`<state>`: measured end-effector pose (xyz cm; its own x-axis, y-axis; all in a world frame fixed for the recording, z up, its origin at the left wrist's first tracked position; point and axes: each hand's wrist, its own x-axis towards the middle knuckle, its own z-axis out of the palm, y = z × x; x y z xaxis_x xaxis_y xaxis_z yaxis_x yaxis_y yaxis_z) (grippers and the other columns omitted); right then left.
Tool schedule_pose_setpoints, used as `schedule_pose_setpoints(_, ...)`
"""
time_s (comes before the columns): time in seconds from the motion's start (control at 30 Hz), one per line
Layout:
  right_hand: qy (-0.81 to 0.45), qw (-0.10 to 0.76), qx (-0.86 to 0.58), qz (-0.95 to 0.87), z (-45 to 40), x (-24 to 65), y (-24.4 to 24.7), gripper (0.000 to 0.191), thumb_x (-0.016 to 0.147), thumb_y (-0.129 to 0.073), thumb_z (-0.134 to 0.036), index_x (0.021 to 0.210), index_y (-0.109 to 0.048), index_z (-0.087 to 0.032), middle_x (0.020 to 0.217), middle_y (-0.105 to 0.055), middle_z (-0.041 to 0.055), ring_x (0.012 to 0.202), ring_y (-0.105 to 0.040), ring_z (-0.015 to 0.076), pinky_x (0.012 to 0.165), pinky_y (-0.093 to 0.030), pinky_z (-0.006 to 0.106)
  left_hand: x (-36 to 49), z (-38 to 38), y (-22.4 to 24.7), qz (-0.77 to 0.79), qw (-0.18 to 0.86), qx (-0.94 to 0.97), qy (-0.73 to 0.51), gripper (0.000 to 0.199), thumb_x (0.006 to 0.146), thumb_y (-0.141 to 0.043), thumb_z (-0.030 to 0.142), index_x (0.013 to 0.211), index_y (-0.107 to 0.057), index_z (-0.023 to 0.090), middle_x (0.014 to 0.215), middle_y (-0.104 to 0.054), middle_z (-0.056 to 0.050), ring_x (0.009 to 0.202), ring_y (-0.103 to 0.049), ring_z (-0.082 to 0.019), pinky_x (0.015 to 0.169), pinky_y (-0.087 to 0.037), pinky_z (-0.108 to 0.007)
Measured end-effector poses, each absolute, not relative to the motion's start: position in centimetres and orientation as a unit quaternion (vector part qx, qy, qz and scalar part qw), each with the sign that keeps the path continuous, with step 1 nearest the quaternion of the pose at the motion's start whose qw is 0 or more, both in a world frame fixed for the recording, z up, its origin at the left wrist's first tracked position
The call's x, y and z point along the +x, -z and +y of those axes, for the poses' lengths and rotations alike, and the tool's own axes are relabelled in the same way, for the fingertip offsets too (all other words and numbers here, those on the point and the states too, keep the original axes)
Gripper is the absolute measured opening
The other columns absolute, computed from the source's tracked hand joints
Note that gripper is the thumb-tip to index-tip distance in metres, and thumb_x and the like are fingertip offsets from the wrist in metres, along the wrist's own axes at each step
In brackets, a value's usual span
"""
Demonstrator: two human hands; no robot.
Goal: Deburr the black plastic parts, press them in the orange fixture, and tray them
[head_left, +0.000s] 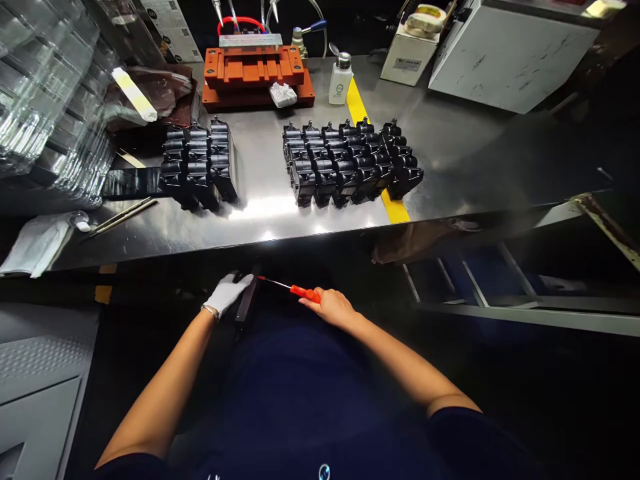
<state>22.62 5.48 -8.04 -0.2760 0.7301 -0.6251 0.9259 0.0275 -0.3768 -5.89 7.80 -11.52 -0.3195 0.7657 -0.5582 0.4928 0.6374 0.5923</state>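
My left hand (pixel 229 293), in a white glove, is closed on a dark, flat-sided plastic part (pixel 246 301) held low in front of my body. My bare right hand (pixel 333 308) grips a screwdriver (pixel 304 292) by its red handle. The thin shaft points left, and its reddish tip is close to the upper end of the dark part; whether it touches I cannot tell. Beyond the hands, on the metal bench, stand a smaller group of black moulded parts (pixel 200 163) and a larger group of black moulded parts (pixel 345 160) in rows.
An orange fixture (pixel 255 70) sits at the back of the bench (pixel 265 223), with a white pump bottle (pixel 341 80) beside it. Clear plastic trays (pixel 50 87) are piled at left, near tweezers (pixel 123 217) and a white cloth (pixel 37 243). A white box (pixel 413 53) stands back right.
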Motion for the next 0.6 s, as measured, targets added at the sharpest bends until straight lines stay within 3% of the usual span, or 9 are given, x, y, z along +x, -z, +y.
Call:
schedule_pose_setpoints(0.23,0.38,0.113,0.595,0.7,5.9,22.7,8.5,0.062,0.086,-0.032,-0.075,0.1,-0.063,-0.022,0.088,-0.072,0.0071,0.086,-0.069,0.026,0.066,-0.043,0.028,-6.0,6.9,11.2,0.779,0.408,0.465,-0.097,0.053,0.077,-0.06,0.046,0.117,-0.06,0.011,0.121,-0.066,-0.017,0.115,-0.061,-0.03,0.094,-0.049,-0.033)
schedule_pose_setpoints(0.37,0.399,0.095,0.591,0.694,5.9,23.1,8.6,0.061,0.086,-0.034,-0.074,0.097,-0.064,-0.022,0.085,-0.072,0.0065,0.084,-0.069,0.0259,0.064,-0.042,0.028,-5.9,6.2,10.6,0.765,0.405,0.495,-0.077,0.051,0.079,-0.053,0.051,0.109,-0.062,0.012,0.11,-0.069,-0.017,0.106,-0.064,-0.032,0.091,-0.05,-0.039)
schedule_pose_setpoints(0.47,0.415,0.073,0.594,0.685,6.1,24.3,8.7,0.057,0.086,-0.036,-0.072,0.094,-0.064,-0.022,0.086,-0.071,0.0059,0.084,-0.068,0.0252,0.066,-0.042,0.028,-6.3,5.6,7.4,0.736,0.428,0.522,-0.055,0.051,0.074,-0.057,0.053,0.105,-0.065,0.014,0.109,-0.07,-0.015,0.107,-0.063,-0.034,0.094,-0.048,-0.044)
schedule_pose_setpoints(0.6,0.439,0.052,0.592,0.674,5.9,26.1,9.1,0.052,0.086,-0.041,-0.069,0.093,-0.064,-0.023,0.086,-0.071,0.004,0.085,-0.068,0.0239,0.07,-0.042,0.028,-6.2,7.7,-1.2,0.659,0.498,0.557,-0.088,0.051,0.066,-0.068,0.053,0.105,-0.067,0.021,0.103,-0.072,-0.007,0.1,-0.065,-0.031,0.087,-0.053,-0.04)
